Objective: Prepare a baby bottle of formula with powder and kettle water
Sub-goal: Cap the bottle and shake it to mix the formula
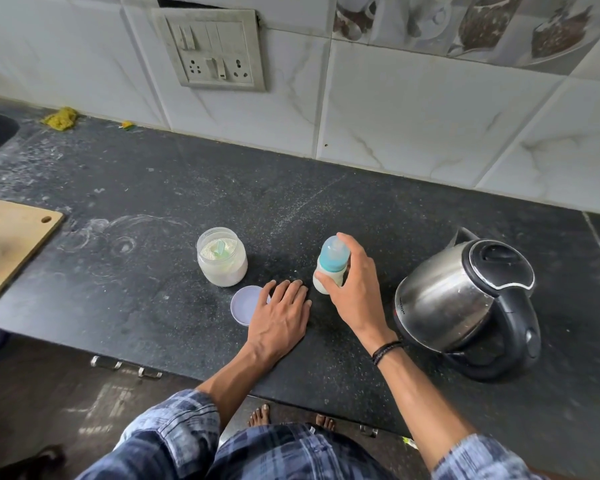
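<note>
Nearest me, 2 checked blue cloth sleeves (174,431) are rolled back from bare forearms. My left hand (279,313) lies palm down on the black speckled stone countertop (153,188), fingers straight and together, gripping nothing. Its little-finger side overlaps the edge of a round, flat lilac plastic lid (246,303) lying on the stone; I cannot tell whether it touches it.

Just to the right, my right hand (355,289), with a black braided band (387,351) at the wrist, is wrapped around the baby bottle (331,265). The thumb presses low on the front and the fingers curl over the back and top. The bottle is between the 2 hands and the jar, nearly upright, with a clear domed cap, a teal collar and a cloudy white body. I cannot tell whether its base rests on the stone.

Right of that hand stands a brushed steel electric kettle (465,306) with a glossy black lid and handle, sitting on its black base.

Just beyond the lid is 1 open, squat, clear jar (222,256) of pale powder, with a green scoop (219,251) half buried in it.

At far left lies a wooden cutting board (11,244) with rounded corners. Along the back, a yellow rag (59,117) lies against marbled white wall tiles (395,109), which carry a grey switch-and-socket plate (210,51).
</note>
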